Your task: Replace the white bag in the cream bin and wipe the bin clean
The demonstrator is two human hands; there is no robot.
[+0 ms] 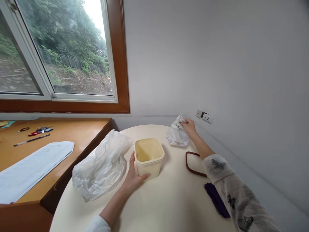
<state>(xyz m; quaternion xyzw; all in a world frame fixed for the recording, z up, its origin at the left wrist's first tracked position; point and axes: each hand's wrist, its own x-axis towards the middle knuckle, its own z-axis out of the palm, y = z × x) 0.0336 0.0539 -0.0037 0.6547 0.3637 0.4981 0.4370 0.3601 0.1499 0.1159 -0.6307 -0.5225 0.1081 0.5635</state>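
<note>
A cream square plastic container [148, 166], open at the top, stands upright on the round table. My left hand [133, 178] is wrapped around its near left corner, with the thumb across the front and the fingers along the left side. Farther back on the right, my right hand [189, 127] pinches the gathered, twisted top of a small white plastic bag [177, 137]. The bag rests on the table, and its contents cannot be made out. To the left of the container lies a large crumpled plastic bag [101, 164].
A brown-rimmed clear lid [187, 162] lies beneath my right forearm, near a dark purple cloth [216, 199]. The cream table [173, 193] meets a wooden desk [89, 129] with papers [41, 167], a pen [31, 140] and keys [42, 130]. A wall socket [207, 118] is behind.
</note>
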